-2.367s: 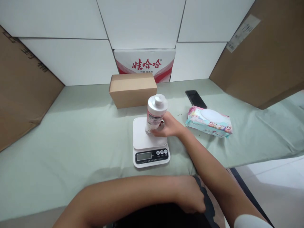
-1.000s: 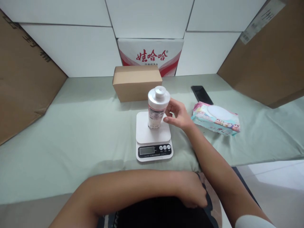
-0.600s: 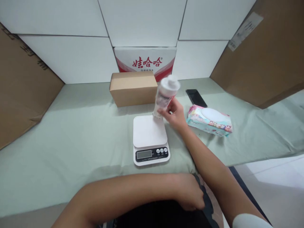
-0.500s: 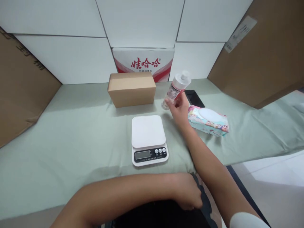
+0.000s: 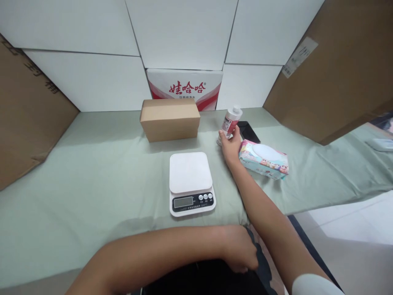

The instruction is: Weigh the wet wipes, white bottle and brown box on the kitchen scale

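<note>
The right hand (image 5: 231, 144) grips a white plastic bottle (image 5: 230, 121) low on its round body, tilted, on the far tabletop (image 5: 101, 164) between a phone (image 5: 247, 130) and a cardboard box (image 5: 170, 119). It could tip on the soft green cloth. The left hand (image 5: 238, 254) rests loosely curled, near, holding nothing, beside a smooth white scale (image 5: 190, 182).

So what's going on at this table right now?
A person seated at a table covered in pale green cloth holds a small white plastic bottle with a pink label in the right hand, out beyond a white digital kitchen scale whose platform is bare. The bottle is beside a black phone and a colourful pack of wet wipes. The left hand rests near the person's lap. A brown cardboard box sits behind the scale.
</note>
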`<state>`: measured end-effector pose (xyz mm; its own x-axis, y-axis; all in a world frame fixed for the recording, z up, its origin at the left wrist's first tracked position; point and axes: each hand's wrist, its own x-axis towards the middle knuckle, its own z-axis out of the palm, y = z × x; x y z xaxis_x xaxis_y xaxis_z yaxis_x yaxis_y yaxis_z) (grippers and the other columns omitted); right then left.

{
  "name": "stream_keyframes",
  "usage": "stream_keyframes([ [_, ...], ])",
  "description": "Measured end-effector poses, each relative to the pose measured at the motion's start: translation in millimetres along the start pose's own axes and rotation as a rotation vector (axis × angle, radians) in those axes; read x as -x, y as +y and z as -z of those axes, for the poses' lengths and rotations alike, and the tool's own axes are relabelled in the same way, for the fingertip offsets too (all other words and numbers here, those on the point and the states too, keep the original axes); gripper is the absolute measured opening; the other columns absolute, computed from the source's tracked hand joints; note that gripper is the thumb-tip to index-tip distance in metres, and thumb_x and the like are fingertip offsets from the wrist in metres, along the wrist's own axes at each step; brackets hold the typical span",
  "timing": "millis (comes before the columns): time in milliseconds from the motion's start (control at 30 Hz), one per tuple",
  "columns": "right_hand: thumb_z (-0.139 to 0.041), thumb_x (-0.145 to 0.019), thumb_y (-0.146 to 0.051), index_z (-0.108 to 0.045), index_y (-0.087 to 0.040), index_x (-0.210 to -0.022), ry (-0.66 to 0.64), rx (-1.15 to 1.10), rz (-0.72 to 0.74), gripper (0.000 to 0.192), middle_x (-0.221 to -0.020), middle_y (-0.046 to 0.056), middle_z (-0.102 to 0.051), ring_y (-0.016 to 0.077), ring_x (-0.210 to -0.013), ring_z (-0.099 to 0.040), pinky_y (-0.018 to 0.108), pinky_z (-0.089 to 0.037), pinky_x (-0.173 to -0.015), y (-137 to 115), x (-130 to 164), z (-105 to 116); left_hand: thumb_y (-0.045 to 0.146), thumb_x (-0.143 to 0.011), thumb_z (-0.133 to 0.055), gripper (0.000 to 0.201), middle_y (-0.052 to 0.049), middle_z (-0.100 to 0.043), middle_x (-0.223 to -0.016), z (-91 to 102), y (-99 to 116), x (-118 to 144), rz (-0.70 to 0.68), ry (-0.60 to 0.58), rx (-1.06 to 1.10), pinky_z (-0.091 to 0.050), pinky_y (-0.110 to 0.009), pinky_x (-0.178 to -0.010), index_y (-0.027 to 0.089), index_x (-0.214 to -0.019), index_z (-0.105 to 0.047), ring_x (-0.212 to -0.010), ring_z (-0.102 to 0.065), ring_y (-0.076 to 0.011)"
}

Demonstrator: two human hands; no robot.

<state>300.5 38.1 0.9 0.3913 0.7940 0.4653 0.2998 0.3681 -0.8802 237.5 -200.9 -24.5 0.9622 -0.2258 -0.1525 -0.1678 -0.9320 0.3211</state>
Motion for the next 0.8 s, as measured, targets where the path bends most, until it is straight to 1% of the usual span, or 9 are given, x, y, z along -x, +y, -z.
stream_keyframes([
  [133,-0.068,-0.084,-0.054,-0.055,-0.020,-0.131,0.005,0.047,0.048,0.060,-0.116,0.010,-0.068,0.0237,-0.103,-0.065,0.045,-0.052,-0.100,9,-1,-1,0.032,-0.083,-0.071,0.015,0.001,-0.072,-0.066,0.5,2,2,-0.015,0.025,-0.006,-0.030,-0.034,-0.041,0.025,-0.070,-0.075,-0.046,-0.054,-0.0160],
  [233,-0.075,-0.078,-0.058,-0.046,-0.020,-0.150,0.130,0.192,0.103,0.086,-0.123,0.013,-0.060,0.0287,-0.113,-0.062,0.050,-0.052,-0.101,7,-1,1,0.034,-0.084,-0.070,0.014,0.002,-0.073,-0.065,4.4,6,7,-0.056,0.154,-0.044,-0.029,-0.036,-0.040,0.026,-0.073,-0.074,-0.047,-0.057,-0.0161],
  [333,-0.079,-0.076,-0.062,-0.032,-0.026,-0.163,0.233,0.267,0.142,0.106,-0.129,0.016,-0.048,0.0269,-0.098,-0.062,0.049,-0.057,-0.088,-7,3,4,0.037,-0.088,-0.067,0.017,0.002,-0.074,-0.068,19.2,4,19,-0.093,0.402,-0.118,-0.034,-0.036,-0.043,0.026,-0.076,-0.072,-0.055,-0.064,-0.0155],
  [400,-0.076,-0.080,-0.063,-0.030,-0.029,-0.164,0.201,0.229,0.211,0.101,-0.128,0.015,-0.046,0.0207,-0.081,-0.059,0.044,-0.057,-0.076,-23,9,5,0.039,-0.093,-0.061,0.024,0.003,-0.073,-0.068,37.9,-3,36,-0.097,0.631,-0.177,-0.039,-0.033,-0.047,0.026,-0.074,-0.068,-0.060,-0.066,-0.0133],
  [467,-0.068,-0.089,-0.062,-0.037,-0.029,-0.160,0.101,0.156,0.307,0.085,-0.119,0.012,-0.051,0.0172,-0.071,-0.055,0.040,-0.055,-0.069,-38,17,6,0.038,-0.096,-0.059,0.027,0.004,-0.067,-0.061,61.0,-17,65,-0.091,0.914,-0.248,-0.040,-0.028,-0.050,0.025,-0.072,-0.063,-0.055,-0.061,-0.0100],
  [567,-0.052,-0.101,-0.057,-0.062,-0.028,-0.140,-0.136,0.060,0.414,0.050,-0.099,0.007,-0.061,0.0197,-0.078,-0.060,0.039,-0.055,-0.075,-56,28,4,0.027,-0.095,-0.061,0.019,0.005,-0.061,-0.059,89.7,-46,133,0.194,1.438,-0.375,-0.044,-0.026,-0.060,0.023,-0.076,-0.062,-0.056,-0.056,-0.0098],
  [633,-0.048,-0.103,-0.057,-0.068,-0.028,-0.130,-0.285,0.014,0.392,0.045,-0.104,0.008,-0.069,0.0233,-0.098,-0.067,0.042,-0.056,-0.088,-61,31,0,0.020,-0.093,-0.059,0.020,0.003,-0.058,-0.062,95.1,-70,186,0.482,1.656,-0.501,-0.045,-0.026,-0.063,0.022,-0.073,-0.058,-0.060,-0.055,-0.0113],
  [733,-0.048,-0.099,-0.066,-0.058,-0.031,-0.144,-0.449,-0.085,0.221,0.059,-0.142,0.010,-0.065,0.0278,-0.137,-0.059,0.049,-0.051,-0.111,-58,28,-17,0.026,-0.093,-0.058,0.017,-0.004,-0.063,-0.080,78.4,-108,254,1.034,1.873,-0.452,-0.051,-0.031,-0.083,0.020,-0.078,-0.061,-0.081,-0.060,-0.0169],
  [800,-0.049,-0.092,-0.077,-0.045,-0.032,-0.156,-0.520,-0.145,0.084,0.078,-0.162,0.009,-0.050,0.0291,-0.154,-0.043,0.053,-0.041,-0.123,-52,20,-33,0.034,-0.093,-0.060,0.018,-0.011,-0.067,-0.111,58.6,-132,281,1.252,1.991,-0.288,-0.050,-0.036,-0.102,0.018,-0.099,-0.066,-0.108,-0.062,-0.0219],
])
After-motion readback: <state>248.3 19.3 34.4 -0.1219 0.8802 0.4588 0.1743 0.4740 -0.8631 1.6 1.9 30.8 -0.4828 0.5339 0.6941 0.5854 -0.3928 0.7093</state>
